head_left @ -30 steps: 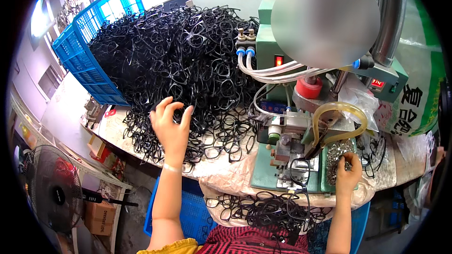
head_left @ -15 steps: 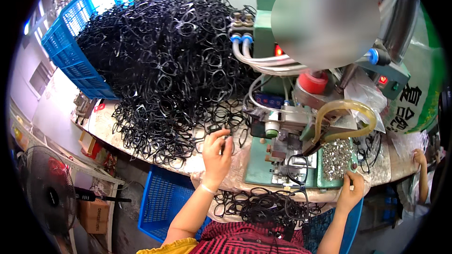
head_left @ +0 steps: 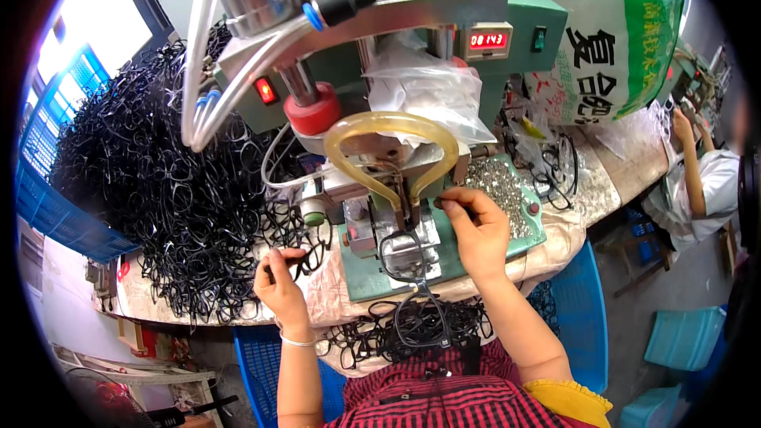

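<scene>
My left hand (head_left: 281,292) pinches a black glasses frame (head_left: 317,257) at the near edge of the large pile, its fingers closed. Beside the machine's pressing head, my right hand (head_left: 482,236) has thumb and fingers pressed together; what sits between them is too small to make out. Between my hands, one rim of another black glasses frame (head_left: 384,256) lies on the metal fixture (head_left: 429,235) of a green bench machine (head_left: 361,284). Its other rim hangs over the front edge, toward my lap.
A heap of black glasses frames (head_left: 158,182) fills the left, against a blue crate (head_left: 67,210). Small metal parts fill a green tray (head_left: 533,226) at right. More frames (head_left: 361,337) lie near my lap. A co-worker's arm (head_left: 691,162) shows far right.
The view has swung right. My right hand has gone from the tray's front corner to beside the pressing head. My left hand stays near the pile, now with a glasses frame visible at its fingers.
</scene>
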Demonstrator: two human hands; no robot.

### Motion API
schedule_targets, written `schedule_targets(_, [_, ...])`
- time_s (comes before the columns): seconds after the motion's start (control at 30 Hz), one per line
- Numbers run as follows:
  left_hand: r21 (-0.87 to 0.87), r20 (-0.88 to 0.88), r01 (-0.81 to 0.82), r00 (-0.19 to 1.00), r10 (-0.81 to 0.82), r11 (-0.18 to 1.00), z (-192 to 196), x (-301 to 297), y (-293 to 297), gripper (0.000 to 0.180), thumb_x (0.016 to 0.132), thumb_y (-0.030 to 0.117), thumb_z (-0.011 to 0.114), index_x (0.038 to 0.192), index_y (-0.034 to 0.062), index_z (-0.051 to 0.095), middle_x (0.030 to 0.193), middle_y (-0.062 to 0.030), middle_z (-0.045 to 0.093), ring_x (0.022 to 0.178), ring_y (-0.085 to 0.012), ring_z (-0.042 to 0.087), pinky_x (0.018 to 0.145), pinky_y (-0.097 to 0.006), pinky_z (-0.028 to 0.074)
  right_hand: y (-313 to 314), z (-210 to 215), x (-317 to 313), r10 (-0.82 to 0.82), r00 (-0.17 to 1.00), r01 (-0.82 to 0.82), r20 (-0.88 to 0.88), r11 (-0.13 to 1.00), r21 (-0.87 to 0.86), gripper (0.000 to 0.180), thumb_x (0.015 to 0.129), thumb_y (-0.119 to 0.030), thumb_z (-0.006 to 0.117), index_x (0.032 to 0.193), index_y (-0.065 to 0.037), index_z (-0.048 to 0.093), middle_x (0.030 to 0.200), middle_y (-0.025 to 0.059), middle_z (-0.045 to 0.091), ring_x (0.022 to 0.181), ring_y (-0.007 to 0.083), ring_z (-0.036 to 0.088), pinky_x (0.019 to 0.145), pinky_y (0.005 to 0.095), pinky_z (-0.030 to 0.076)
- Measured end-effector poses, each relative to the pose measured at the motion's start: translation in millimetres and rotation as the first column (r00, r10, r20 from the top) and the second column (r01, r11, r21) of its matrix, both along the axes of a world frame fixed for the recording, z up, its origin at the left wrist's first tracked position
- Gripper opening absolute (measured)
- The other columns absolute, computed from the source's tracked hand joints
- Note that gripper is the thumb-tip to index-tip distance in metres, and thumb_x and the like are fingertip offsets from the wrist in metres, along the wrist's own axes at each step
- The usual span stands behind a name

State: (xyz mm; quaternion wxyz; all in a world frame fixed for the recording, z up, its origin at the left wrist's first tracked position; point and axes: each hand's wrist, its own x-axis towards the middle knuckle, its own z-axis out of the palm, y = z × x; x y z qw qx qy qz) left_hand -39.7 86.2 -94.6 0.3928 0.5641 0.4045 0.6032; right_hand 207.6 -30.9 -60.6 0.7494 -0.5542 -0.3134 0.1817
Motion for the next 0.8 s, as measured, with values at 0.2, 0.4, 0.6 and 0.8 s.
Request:
schedule_targets(0.2, [0.502, 0.008, 0.178, 0.978, -0.211, 0.846, 100.8, 30.2, -33.4, 0.043, 0.106, 0.021, 0.037, 0.076, -0.0041, 0.054, 0.074, -0.0145, 0.062, 0.065, -0.0226, 0.064, 0.065, -0.031, 0.055, 1.4, 18.0, -12.8, -0.037, 0.870, 0.027, 0.492, 0.999, 0.026, 0.016, 0.086, -0.003, 0.068, 0.101, 0.000, 0.064, 0.091, 0.0103, 0.069, 0.088, 0.0223, 0.069, 0.081, 0.0309, 0.052])
schedule_targets(0.4, [0.595, -0.214, 0.311, 0.950, -0.227, 0.741, 142.1, 55.3, -20.5, 0.030, 0.098, 0.015, 0.058, 0.071, 0.0035, 0.050, 0.076, -0.0174, 0.073, 0.063, -0.0200, 0.069, 0.060, -0.027, 0.051, 5.7, 4.8, -18.7, -0.011, 0.886, -0.054, 0.463, 0.991, 0.125, 0.039, 0.084, -0.004, 0.073, 0.116, 0.003, 0.052, 0.103, 0.0128, 0.066, 0.091, 0.0192, 0.069, 0.081, 0.0296, 0.053])
schedule_targets(0.6, [0.538, -0.200, 0.345, 0.939, -0.281, 0.769, 142.8, 51.7, -18.9, 0.034, 0.097, 0.013, 0.059, 0.067, 0.0046, 0.046, 0.075, -0.0179, 0.072, 0.065, -0.0195, 0.069, 0.060, -0.028, 0.051, -1.3, 19.1, -27.2, 0.146, 0.975, -0.159, 0.166, 0.985, 0.064, 0.046, 0.085, -0.001, 0.069, 0.125, 0.002, 0.047, 0.105, 0.0117, 0.066, 0.092, 0.0175, 0.065, 0.091, 0.0297, 0.047])
schedule_targets(0.8, [0.622, -0.617, 0.614, 0.766, -0.179, 0.486, 139.9, 38.6, -35.8, 0.032, 0.090, 0.016, 0.069, 0.068, 0.0107, 0.046, 0.082, -0.0063, 0.074, 0.055, -0.0156, 0.058, 0.054, -0.028, 0.048, -30.1, 43.0, -38.6, 0.202, 0.961, -0.180, 0.191, 0.976, -0.124, 0.049, 0.087, -0.002, 0.065, 0.133, 0.001, 0.047, 0.112, 0.0156, 0.065, 0.108, 0.0221, 0.061, 0.097, 0.0360, 0.045])
